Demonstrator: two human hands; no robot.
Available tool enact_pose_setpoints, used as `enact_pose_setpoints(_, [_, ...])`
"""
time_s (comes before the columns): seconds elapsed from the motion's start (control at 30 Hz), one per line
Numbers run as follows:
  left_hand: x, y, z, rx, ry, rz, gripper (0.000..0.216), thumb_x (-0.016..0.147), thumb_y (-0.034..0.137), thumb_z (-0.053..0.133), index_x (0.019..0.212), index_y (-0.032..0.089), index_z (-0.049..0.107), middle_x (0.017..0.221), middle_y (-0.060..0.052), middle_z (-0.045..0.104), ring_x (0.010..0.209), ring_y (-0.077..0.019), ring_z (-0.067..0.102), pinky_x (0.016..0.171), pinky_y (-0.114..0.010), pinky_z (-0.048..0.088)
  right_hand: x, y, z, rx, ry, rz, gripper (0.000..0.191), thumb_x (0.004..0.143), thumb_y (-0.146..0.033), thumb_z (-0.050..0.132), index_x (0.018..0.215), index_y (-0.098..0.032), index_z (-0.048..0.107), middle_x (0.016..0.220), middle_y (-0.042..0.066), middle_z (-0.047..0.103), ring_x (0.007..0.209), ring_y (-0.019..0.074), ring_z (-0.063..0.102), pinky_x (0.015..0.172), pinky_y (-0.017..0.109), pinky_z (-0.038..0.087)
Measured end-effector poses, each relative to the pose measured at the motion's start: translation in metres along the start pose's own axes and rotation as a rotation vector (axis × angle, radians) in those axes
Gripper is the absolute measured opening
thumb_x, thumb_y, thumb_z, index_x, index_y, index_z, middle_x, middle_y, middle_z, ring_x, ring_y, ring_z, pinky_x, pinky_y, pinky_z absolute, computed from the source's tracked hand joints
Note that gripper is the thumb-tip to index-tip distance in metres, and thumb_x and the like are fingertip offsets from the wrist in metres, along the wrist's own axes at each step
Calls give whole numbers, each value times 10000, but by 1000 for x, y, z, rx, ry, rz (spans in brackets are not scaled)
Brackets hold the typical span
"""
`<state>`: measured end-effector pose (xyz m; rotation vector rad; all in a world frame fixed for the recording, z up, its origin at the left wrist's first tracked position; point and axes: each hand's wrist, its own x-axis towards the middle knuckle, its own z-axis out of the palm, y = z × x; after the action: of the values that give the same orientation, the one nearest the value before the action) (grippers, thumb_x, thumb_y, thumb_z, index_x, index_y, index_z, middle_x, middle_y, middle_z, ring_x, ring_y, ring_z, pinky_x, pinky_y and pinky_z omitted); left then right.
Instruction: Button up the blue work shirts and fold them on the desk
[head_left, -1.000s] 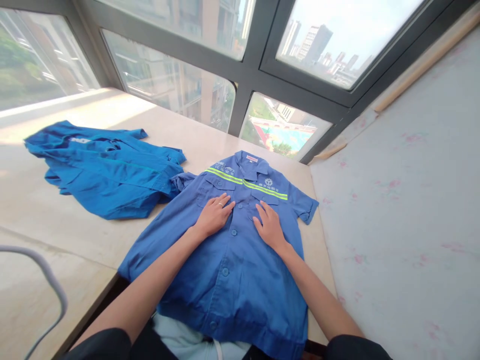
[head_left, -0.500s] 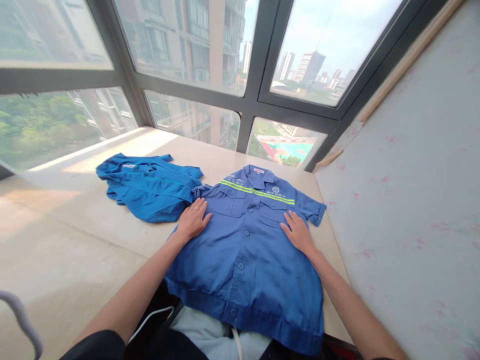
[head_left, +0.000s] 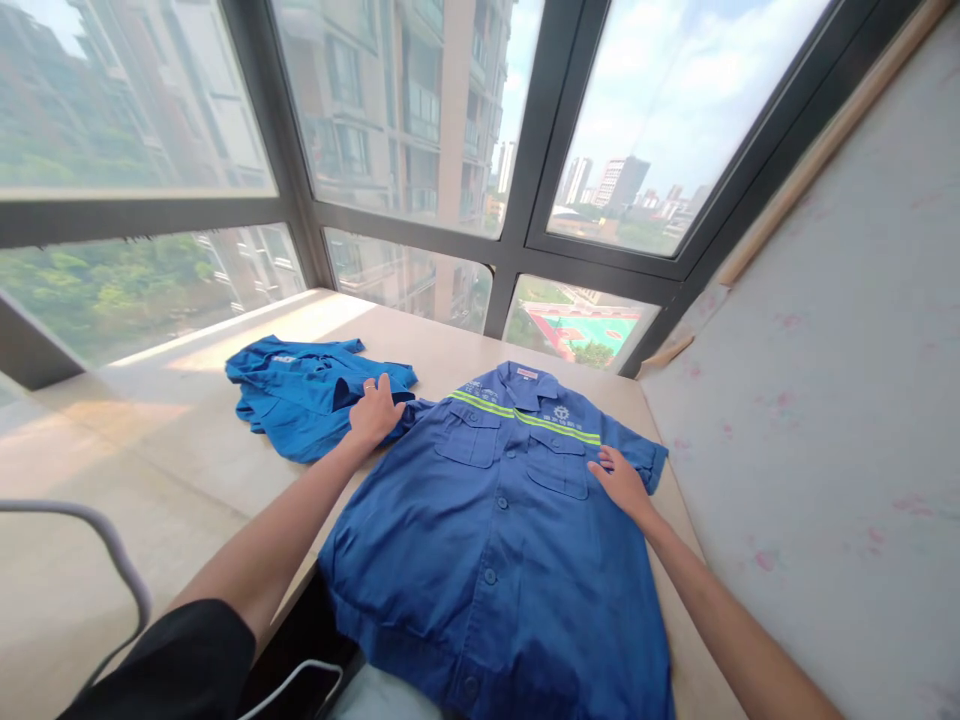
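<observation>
A blue short-sleeved work shirt lies front side up before me, buttoned, with a yellow-green stripe across the chest and its hem hanging over the near edge. To its left is a brighter blue garment, crumpled. My left hand is on the right edge of that garment, fingers curled into the cloth, which is raised in folds around them; the fingertips are hidden. Beside the chest pocket at the work shirt's right side, my right hand is open, fingers apart, at the cloth below the sleeve.
Both garments lie on a pale ledge beneath large framed windows. A papered wall closes off the right side. At the lower left a grey cable-like loop arches up, and a white cord hangs below the ledge.
My left hand has left the work shirt's side and moved up and left onto the brighter garment, whose right edge is now raised. My right hand has shifted slightly toward the sleeve. The view has tilted up.
</observation>
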<state>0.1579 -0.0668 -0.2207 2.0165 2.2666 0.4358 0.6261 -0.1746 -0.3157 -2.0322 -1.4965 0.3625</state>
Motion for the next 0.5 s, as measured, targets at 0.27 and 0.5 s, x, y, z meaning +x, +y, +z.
enact_pose_setpoints(0.27, [38,26,25,-260,-475,53,421,756,581,662,820,166,681,873,-132,711,905,-288,680,737,-308,511,12,-10,-2,-170,59,-1,368,878,-237,510,1228,-137,561,1162,118,642,968,204,661,911,327,486])
enact_pose_setpoints(0.5, [53,49,40,-553,-674,-236,649,756,823,445,663,185,527,454,0,447,409,-144,456,403,-252,362,9,-39,1,-529,86,170,320,962,-290,393,1202,-177,573,1166,126,627,901,258,684,767,359,499])
